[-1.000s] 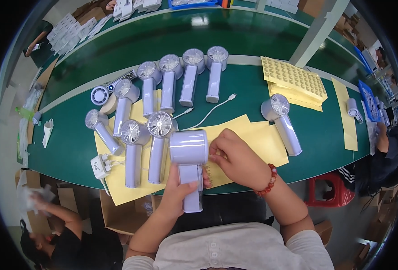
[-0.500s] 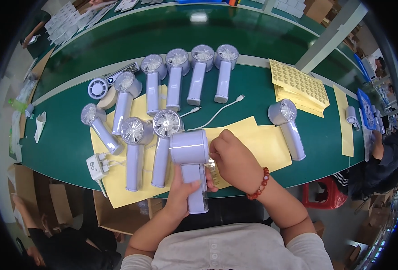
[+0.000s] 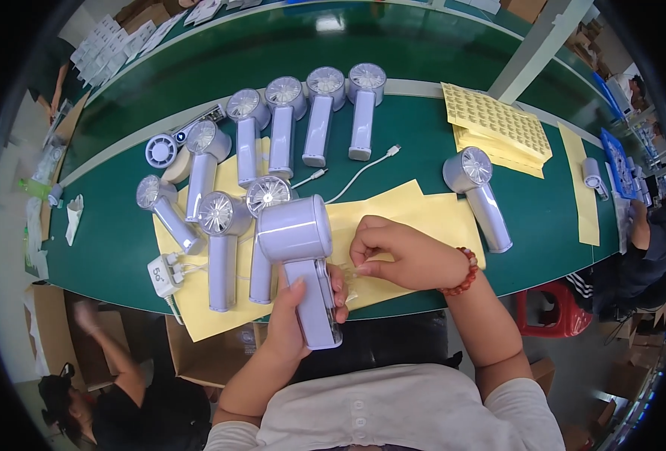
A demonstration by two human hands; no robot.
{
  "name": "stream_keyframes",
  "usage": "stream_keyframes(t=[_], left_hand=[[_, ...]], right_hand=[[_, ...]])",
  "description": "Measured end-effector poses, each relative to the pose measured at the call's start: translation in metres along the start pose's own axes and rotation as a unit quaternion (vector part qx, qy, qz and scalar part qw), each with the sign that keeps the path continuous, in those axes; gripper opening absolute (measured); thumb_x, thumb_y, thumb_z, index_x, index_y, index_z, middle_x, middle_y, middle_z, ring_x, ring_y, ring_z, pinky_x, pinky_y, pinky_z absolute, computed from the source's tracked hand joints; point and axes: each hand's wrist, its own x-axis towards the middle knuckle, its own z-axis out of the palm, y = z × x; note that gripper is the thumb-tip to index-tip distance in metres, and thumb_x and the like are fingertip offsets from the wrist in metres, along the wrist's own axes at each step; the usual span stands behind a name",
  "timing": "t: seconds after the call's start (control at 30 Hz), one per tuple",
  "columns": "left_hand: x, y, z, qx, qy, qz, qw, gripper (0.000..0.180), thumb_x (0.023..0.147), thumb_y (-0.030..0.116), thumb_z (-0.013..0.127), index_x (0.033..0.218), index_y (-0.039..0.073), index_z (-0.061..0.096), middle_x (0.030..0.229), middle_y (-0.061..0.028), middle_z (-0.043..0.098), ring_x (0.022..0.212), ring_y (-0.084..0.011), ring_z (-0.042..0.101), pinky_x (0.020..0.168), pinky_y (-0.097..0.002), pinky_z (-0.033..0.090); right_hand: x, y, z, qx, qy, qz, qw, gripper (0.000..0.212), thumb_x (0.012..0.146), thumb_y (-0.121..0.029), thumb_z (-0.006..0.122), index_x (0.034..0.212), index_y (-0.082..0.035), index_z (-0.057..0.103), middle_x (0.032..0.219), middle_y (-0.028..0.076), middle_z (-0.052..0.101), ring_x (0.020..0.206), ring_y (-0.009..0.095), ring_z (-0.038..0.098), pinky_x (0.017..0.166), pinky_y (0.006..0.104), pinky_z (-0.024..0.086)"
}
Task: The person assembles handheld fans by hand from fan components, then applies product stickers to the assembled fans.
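My left hand (image 3: 291,316) is wrapped around the handle of a pale lavender handheld fan (image 3: 297,230), tilted over the table's near edge with its round head up. To the right of that fan, my right hand (image 3: 400,252) is apart from it. Its thumb and forefinger are pinched together. Something small and clear seems to show by the fingertips, too faint to make out. A bead bracelet (image 3: 462,272) circles the right wrist. Close left of the held fan lie two more lavender fans (image 3: 222,255), (image 3: 263,255), the second partly hidden behind it.
Several more lavender fans (image 3: 319,128) lie in a row at the back; another fan (image 3: 486,210) lies right. Yellow sheets (image 3: 430,225) cover the green table (image 3: 400,161). A stack of yellow sticker sheets (image 3: 498,131), white cables (image 3: 363,174) and a white charger (image 3: 164,276) rest there.
My right hand has moved away from the fan's head to the right, still pinched. The held fan has shifted left and tilted a little. At lower left, another person's arm has risen.
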Motion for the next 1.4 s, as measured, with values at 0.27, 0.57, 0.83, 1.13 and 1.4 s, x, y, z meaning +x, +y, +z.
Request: stream_keyframes(t=[0.27,0.57,0.83,1.13,1.4], left_hand=[[0.021,0.024,0.034,0.152,0.105,0.12,0.975,0.043,0.089,0.027,0.046,0.122,0.01,0.025,0.091,-0.0118,0.049,0.074,-0.0172,0.053,0.062,-0.0293,0.048],[0.042,0.006,0.046,0.176,0.078,0.096,0.977,0.041,0.089,0.023,0.049,0.121,0.01,0.027,0.092,-0.0111,0.051,0.077,-0.0162,0.054,0.064,-0.0287,0.048],[0.043,-0.003,0.052,0.233,0.109,0.112,0.96,0.035,0.089,0.026,0.046,0.118,0.01,0.034,0.09,-0.0103,0.052,0.08,-0.0164,0.054,0.07,-0.0286,0.046],[0.048,-0.003,0.052,0.201,0.114,0.106,0.967,0.035,0.089,0.026,0.047,0.117,0.009,0.033,0.089,-0.0094,0.051,0.077,-0.0156,0.053,0.067,-0.0281,0.046],[0.056,-0.006,0.051,0.145,0.125,0.105,0.976,0.032,0.089,0.026,0.048,0.114,0.011,0.034,0.086,-0.0077,0.052,0.072,-0.0143,0.053,0.058,-0.0267,0.046]], right_hand=[[-0.009,-0.018,-0.01,0.079,-0.02,-0.036,0.996,0.007,0.081,-0.004,0.061,0.082,-0.004,0.054,0.088,0.004,0.047,0.086,0.016,0.047,0.079,0.0272,0.041],[-0.034,-0.04,-0.001,0.109,0.068,0.008,0.992,0.01,0.08,-0.005,0.063,0.086,-0.004,0.055,0.085,0.004,0.045,0.078,0.014,0.047,0.07,0.0258,0.041],[-0.035,-0.038,-0.001,0.09,0.054,0.051,0.993,0.011,0.079,-0.001,0.063,0.085,-0.004,0.055,0.091,0.003,0.045,0.085,0.012,0.047,0.076,0.0242,0.042],[-0.04,-0.026,-0.001,0.148,0.055,0.011,0.987,0.012,0.079,0.002,0.06,0.086,-0.004,0.052,0.091,0.004,0.045,0.089,0.014,0.047,0.079,0.0266,0.042],[-0.042,-0.029,0.01,-0.02,0.168,-0.158,0.973,0.019,0.075,0.0,0.061,0.088,-0.003,0.048,0.092,0.012,0.048,0.087,0.03,0.047,0.079,0.0342,0.04]])
